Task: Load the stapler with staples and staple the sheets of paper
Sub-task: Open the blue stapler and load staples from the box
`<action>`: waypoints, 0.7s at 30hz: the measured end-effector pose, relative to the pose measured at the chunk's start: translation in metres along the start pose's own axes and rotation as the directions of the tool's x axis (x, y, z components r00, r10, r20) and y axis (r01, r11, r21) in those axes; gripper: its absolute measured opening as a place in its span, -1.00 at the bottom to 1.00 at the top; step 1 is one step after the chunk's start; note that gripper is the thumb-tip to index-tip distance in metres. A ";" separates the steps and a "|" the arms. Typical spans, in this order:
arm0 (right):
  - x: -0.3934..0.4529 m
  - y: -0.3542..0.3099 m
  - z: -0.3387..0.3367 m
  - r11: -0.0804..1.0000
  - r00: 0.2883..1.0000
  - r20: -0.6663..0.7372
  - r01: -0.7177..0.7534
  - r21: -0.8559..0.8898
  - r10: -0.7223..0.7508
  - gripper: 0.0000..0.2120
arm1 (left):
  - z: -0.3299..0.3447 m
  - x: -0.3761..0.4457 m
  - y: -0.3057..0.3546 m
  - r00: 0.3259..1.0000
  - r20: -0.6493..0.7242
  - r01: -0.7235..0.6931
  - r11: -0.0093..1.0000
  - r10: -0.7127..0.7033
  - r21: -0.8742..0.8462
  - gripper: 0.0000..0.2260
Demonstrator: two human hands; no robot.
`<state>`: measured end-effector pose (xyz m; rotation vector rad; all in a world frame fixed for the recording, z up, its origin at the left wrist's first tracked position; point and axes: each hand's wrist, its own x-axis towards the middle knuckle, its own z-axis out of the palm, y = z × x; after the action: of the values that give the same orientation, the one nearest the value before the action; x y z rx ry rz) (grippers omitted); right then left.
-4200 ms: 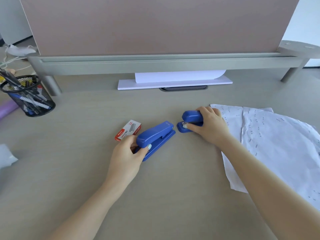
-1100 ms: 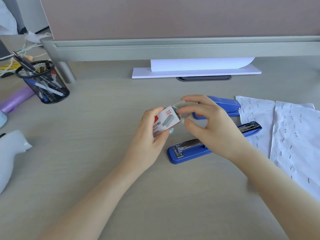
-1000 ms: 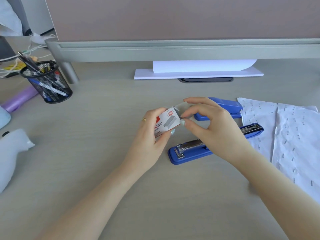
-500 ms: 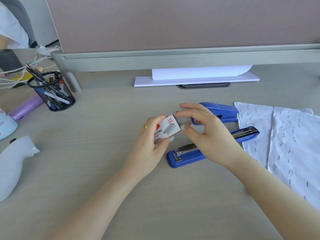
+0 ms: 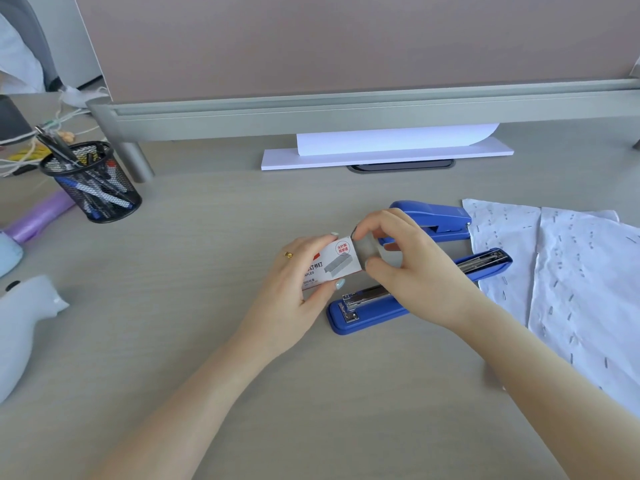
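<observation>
My left hand (image 5: 294, 289) grips a small red-and-white staple box (image 5: 332, 266) above the desk. My right hand (image 5: 408, 268) pinches the box's inner tray (image 5: 369, 249), which sticks out a little at the right end. Under my right hand lies a blue stapler (image 5: 367, 311) folded fully open, its metal staple channel facing up and its far end (image 5: 485, 263) reaching the paper. A second blue stapler (image 5: 433, 218) lies shut behind it. Wrinkled white sheets of paper (image 5: 571, 289), dotted with many staples, lie at the right.
A black mesh pen holder (image 5: 93, 183) stands at the left, with a purple roll (image 5: 38, 220) and a white object (image 5: 24, 323) nearer the left edge. A flat stack of white paper (image 5: 384, 155) rests under the grey partition rail (image 5: 346, 112) at the back.
Since 4.2 s ago one stapler has been folded open and the staple box picked up. In the last second my right fingers have drawn the box's tray out slightly.
</observation>
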<state>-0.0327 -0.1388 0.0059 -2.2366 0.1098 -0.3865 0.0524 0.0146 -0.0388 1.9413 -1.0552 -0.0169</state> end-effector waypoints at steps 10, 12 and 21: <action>0.003 0.005 -0.004 0.995 0.996 -0.085 -0.027 0.098 0.035 -0.81 | 0.000 0.001 0.000 0.995 -0.081 0.054 0.997 -0.058 -0.056 -0.61; 0.003 0.007 -0.003 0.985 0.995 -0.080 -0.046 0.164 0.060 -0.80 | 0.001 0.001 0.000 0.993 -0.098 0.062 0.997 -0.067 -0.053 -0.61; 0.004 0.015 -0.006 0.925 0.964 -0.158 -0.149 0.349 0.215 -0.90 | 0.001 0.004 -0.019 0.943 -0.155 0.329 0.890 -0.294 0.316 -0.59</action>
<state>-0.0297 -0.1535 -0.0013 -1.8317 0.3306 -0.4821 0.0675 0.0153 -0.0512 2.3828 -0.6989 0.0919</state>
